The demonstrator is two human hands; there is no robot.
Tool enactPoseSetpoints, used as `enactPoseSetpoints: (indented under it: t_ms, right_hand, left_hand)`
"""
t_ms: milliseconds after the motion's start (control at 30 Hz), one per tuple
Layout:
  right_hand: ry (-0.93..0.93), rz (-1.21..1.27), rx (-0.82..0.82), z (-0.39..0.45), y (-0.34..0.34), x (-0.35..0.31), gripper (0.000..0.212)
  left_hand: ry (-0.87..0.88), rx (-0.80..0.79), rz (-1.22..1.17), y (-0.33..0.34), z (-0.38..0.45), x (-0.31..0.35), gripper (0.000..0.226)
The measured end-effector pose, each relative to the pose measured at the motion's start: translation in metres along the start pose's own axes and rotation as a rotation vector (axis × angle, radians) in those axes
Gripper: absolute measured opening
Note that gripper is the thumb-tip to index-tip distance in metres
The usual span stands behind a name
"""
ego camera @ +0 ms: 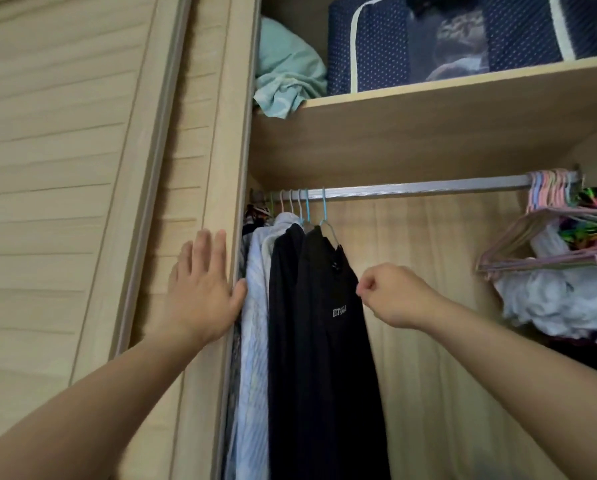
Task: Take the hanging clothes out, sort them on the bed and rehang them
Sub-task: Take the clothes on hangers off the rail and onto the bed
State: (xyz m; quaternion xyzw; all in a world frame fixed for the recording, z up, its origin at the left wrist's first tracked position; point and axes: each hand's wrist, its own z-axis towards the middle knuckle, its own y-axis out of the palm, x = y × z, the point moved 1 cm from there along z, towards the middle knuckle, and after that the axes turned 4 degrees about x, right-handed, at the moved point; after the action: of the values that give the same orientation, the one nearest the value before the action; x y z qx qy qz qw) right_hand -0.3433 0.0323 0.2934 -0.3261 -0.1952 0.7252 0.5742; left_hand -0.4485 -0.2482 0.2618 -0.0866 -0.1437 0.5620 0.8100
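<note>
While the pale wooden slatted wardrobe door (82,168) fills the left of the frame, the dark navy long garment (319,341) hangs at centre from a blue hanger (324,216) on the silver metal rail (411,187), beside pale striped shirts (255,306). The left hand (203,285) lies flat with straight fingers on the door's edge. The right hand (390,294), fingers curled, sits just right of the garment; whether it pinches the fabric I cannot tell.
</note>
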Motion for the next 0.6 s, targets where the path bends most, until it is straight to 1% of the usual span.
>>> enactPoseSetpoints:
  t_ms: [133,167,233,300,367,400,467,533,567,600]
  right_hand:
    - [-0.031,0.124,0.192,0.072,0.007,-0.038,0.023]
    - [-0.036,0.169,0.206,0.089,0.01,-0.049,0.022]
    - [0.01,0.279,0.158,0.117,0.017,-0.07,0.026]
    - [0.146,0.305,0.048,0.14,0.025,-0.082,0.03]
    - [0.286,0.284,-0.104,0.158,0.036,-0.081,0.019]
    - [0.327,0.263,-0.136,0.164,0.037,-0.075,0.013]
    - [0.357,0.235,-0.111,0.169,0.03,-0.06,0.019]
    - [0.347,0.156,-0.029,0.17,0.012,-0.043,0.025]
    - [0.359,0.124,-0.005,0.168,0.004,-0.034,0.025]
    - [0.38,0.124,-0.005,0.169,-0.001,-0.022,0.021]
  left_hand:
    - [0.027,0.126,-0.063,0.024,-0.002,-0.013,0.082]
    - [0.034,0.147,-0.077,0.025,-0.001,-0.014,0.082]
    - [0.045,0.164,-0.081,0.026,-0.001,-0.015,0.082]
    - [0.05,0.164,-0.092,0.026,-0.002,-0.015,0.081]
    - [0.047,0.172,-0.101,0.027,-0.002,-0.015,0.081]
    - [0.051,0.174,-0.1,0.027,-0.002,-0.016,0.081]
    - [0.055,0.178,-0.104,0.027,-0.003,-0.015,0.081]
    - [0.056,0.182,-0.112,0.027,-0.003,-0.015,0.08]
    - [0.056,0.186,-0.115,0.027,-0.003,-0.015,0.08]
    - [0.056,0.192,-0.116,0.028,-0.003,-0.015,0.08]
